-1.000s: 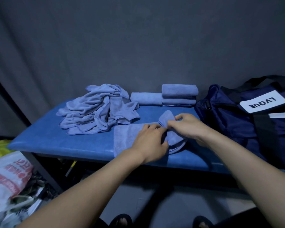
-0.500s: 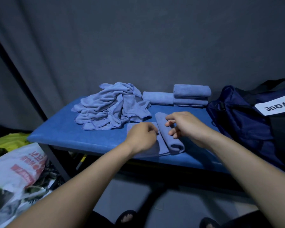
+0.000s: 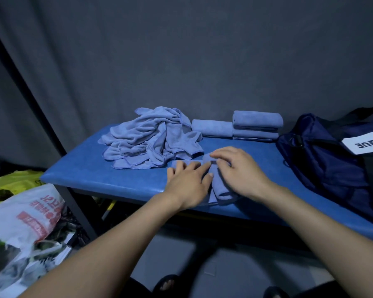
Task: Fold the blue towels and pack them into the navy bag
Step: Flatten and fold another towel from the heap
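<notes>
Towel (image 3: 221, 188) under both hands now lies as a narrow folded strip at the near edge of the counter (image 3: 78, 175). A second ago the right hand (image 3: 239, 171) was lifting one end of it over, pinched at the corner, and half a second ago both hands were curled just above it. Now that end is down, and both hands lie on the cloth with fingers straightened, pressing rather than gripping. The left hand (image 3: 190, 179) flattens the layer beside the fold; the right hand covers the fold's far end, its fingertips reaching toward the left hand's.

My reading is that this fold has just been completed and is being smoothed, so this towel is close to joining the finished ones. Whether it needs one more fold to match them I cannot tell, since the hands hide much of it.

Beyond the hands, the pile of unfolded towels (image 3: 151, 143) sits rumpled just past the left hand's fingertips. Farther back, beyond the right hand, a single folded towel (image 3: 211, 127) lies beside a stack of folded towels (image 3: 256, 125). The navy bag (image 3: 323, 160) rests well to the right of the right hand. No towel shows inside it from here, so the packing looks not yet begun, with much folding left.
</notes>
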